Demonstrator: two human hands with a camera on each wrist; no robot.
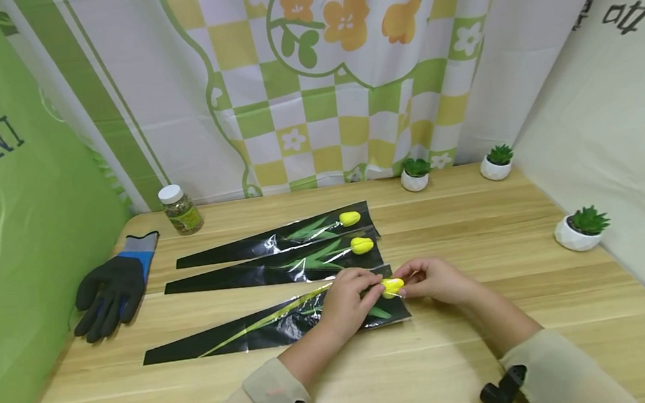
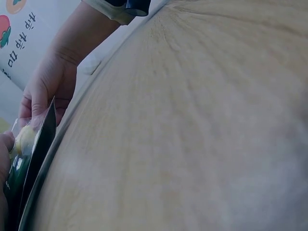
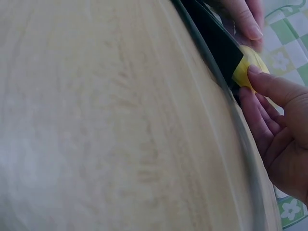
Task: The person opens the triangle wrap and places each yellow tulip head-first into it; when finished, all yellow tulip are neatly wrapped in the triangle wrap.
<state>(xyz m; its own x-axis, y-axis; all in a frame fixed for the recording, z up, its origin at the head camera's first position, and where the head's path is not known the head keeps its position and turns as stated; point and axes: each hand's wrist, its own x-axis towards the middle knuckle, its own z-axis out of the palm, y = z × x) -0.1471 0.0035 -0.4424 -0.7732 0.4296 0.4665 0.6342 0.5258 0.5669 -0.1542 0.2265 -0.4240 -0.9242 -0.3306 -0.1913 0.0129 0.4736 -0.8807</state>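
Yellow plastic tulip (image 1: pixel 392 286) at the black sleeve's (image 1: pixel 276 327) mouth, frame centre.
Your left hand (image 1: pixel 350 301) and right hand (image 1: pixel 436 279) pinch it; two sleeved tulips (image 1: pixel 354 232) lie finished above.

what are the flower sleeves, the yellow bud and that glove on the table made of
The sleeve at the hands looks like thin glossy plastic film, black-backed with a clear front: it shows glare and wrinkles. The yellow bud looks like smooth matte plastic or foam; which one cannot be told. The glove looks like knit fabric with a dark matte rubbery coating, blue at the cuff.
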